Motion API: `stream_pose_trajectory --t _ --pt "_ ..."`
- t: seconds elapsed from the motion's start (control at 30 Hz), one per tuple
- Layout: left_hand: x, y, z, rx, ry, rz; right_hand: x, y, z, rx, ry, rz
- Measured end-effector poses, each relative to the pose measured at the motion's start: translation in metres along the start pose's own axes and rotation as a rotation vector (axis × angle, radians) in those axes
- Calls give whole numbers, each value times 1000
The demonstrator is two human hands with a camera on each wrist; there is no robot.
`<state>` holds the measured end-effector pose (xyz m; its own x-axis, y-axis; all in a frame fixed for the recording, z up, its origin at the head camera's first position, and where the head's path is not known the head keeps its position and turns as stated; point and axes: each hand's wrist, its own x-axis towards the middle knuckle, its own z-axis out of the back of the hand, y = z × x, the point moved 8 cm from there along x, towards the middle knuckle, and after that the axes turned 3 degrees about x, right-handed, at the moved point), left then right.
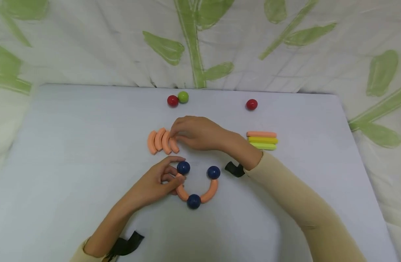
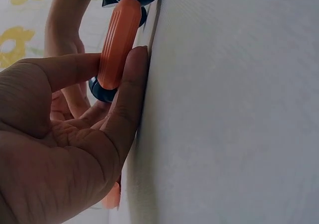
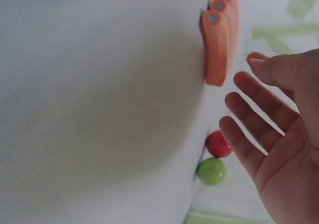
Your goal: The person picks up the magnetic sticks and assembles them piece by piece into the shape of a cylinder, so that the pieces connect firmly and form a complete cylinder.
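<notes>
My left hand [image 1: 156, 181] pinches a curved orange rod [image 2: 119, 42] between thumb and finger. That rod joins a dark blue ball [image 1: 183, 167] at its top to a lower blue ball [image 1: 193, 201]. From the lower ball a second curved orange rod [image 1: 210, 191] rises to another blue ball [image 1: 213, 172], making a U on the table. Beyond it, my right hand [image 1: 198, 133] is over the right end of a row of loose curved orange rods [image 1: 159, 139]. Its fingers [image 3: 254, 117] look extended in the right wrist view, with nothing held and a gap to the rods.
At the table's far edge sit a red ball [image 1: 172, 101] touching a green ball [image 1: 183, 96], and another red ball [image 1: 251, 104] farther right. Straight rods, orange [image 1: 261, 134], yellow [image 1: 262, 140] and lime [image 1: 263, 146], lie beside my right forearm. Black straps [image 1: 129, 244] hang at both wrists.
</notes>
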<state>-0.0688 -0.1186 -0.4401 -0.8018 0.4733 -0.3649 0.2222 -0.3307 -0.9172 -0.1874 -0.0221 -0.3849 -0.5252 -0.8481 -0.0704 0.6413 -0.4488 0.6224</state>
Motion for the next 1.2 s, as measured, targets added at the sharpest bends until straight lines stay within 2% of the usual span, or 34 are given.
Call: stream_pose_trajectory --t 0.23,0.43,0.53,0.77,0.87,1.03,1.2 --pt "-2 -1 2 81 -32 -8 8 14 -6 -54 69 90" --pt "-1 0 1 92 -33 -12 3 14 -5 -182 87 49" --pt "0 0 2 103 -38 -13 0 12 -5 -208 82 30" --pt "0 0 3 99 -27 9 -4 8 -6 -165 79 28" --pt "0 1 3 96 -30 10 -8 5 -7 -167 67 -1" --pt "-1 1 3 96 -33 18 -23 -4 -8 -150 19 -65" --pt "-2 1 3 107 -40 30 -40 -15 -6 -53 -51 -126"
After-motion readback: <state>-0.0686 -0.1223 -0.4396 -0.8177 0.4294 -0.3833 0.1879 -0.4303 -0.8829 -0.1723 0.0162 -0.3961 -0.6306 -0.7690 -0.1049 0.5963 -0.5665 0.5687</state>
